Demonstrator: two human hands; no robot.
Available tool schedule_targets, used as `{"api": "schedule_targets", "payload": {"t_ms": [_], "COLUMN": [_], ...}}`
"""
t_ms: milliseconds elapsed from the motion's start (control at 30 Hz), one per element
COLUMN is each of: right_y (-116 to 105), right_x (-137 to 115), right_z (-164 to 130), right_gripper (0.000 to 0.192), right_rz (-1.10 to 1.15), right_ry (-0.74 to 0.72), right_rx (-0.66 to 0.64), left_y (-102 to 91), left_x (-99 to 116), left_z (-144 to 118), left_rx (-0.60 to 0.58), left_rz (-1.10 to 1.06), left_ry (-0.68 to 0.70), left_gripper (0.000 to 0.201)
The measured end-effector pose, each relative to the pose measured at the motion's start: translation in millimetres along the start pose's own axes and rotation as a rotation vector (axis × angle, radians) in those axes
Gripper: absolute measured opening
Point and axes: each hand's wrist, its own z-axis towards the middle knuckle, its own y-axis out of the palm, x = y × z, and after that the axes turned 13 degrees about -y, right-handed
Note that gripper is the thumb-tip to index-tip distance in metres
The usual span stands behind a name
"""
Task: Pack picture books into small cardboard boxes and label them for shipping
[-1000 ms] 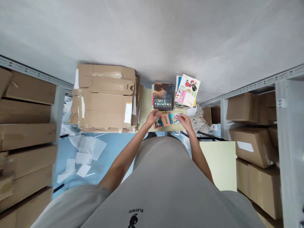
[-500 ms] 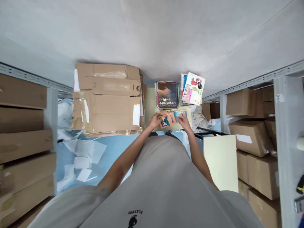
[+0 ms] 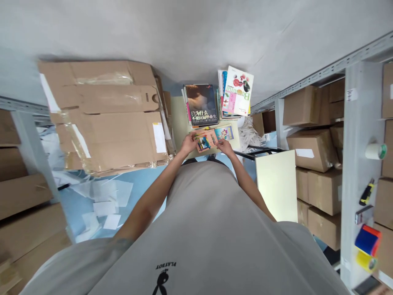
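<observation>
Both hands are on a small orange-pink book (image 3: 208, 140) with a colourful picture on its cover, low over the near edge of a pale table. My left hand (image 3: 188, 144) grips its left edge, fingers closed. At its right edge, my right hand (image 3: 226, 147) pinches the corner. A blue-covered book (image 3: 224, 132) lies partly under the orange one, just beyond my right fingers. Farther back, a dark book (image 3: 202, 106) with white lettering tops one stack. To its right, a white book (image 3: 238, 91) with fruit pictures lies askew on a second stack.
Flattened cardboard boxes (image 3: 116, 135) are piled to the left of the pale table (image 3: 176, 112). Loose paper sheets (image 3: 104, 209) litter the blue floor. Shelves with cartons (image 3: 313, 149) flank both sides. A utility knife (image 3: 367, 192) and tape rolls (image 3: 376, 151) are on the right shelf post.
My right hand has shifted from beside the blue book onto the orange book's right edge. The left hand keeps its grip. The camera view has turned, moving the tabletop left and up.
</observation>
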Motion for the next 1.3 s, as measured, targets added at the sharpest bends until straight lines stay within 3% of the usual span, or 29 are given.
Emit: {"api": "schedule_targets", "payload": {"t_ms": [200, 533, 667, 933, 1033, 1167, 1300], "right_y": [12, 2, -9, -29, -26, -14, -3], "right_x": [0, 4, 9, 27, 35, 43, 44], "right_z": [-1, 5, 14, 35, 38, 36, 33], "right_gripper": [0.012, 0.014, 0.015, 0.017, 0.023, 0.026, 0.015], "right_rz": [-0.096, -0.156, -0.173, -0.075, -0.004, 0.103, 0.181], "right_ry": [0.006, -0.072, -0.11, -0.138, -0.136, -0.127, -0.11], "right_rx": [-0.079, -0.199, -0.198, -0.254, -0.296, -0.348, -0.337], "left_y": [0.7, 7.5, 16.4, 53.9, 57.5, 47.2, 34.7], "left_x": [-1, 1, 19, 63, 57, 30, 6], "left_z": [-5, -7, -4, 14, 11, -3, -13], "left_rx": [0.053, 0.196, 0.21, 0.151, 0.201, 0.266, 0.253], "left_rz": [0.015, 0.068, 0.113, 0.184, 0.41, 0.74, 0.835], "left_ry": [0.005, 0.051, 0.12, 0.244, 0.243, 0.25, 0.328], "left_gripper": [0.046, 0.043, 0.048, 0.053, 0.056, 0.062, 0.066]}}
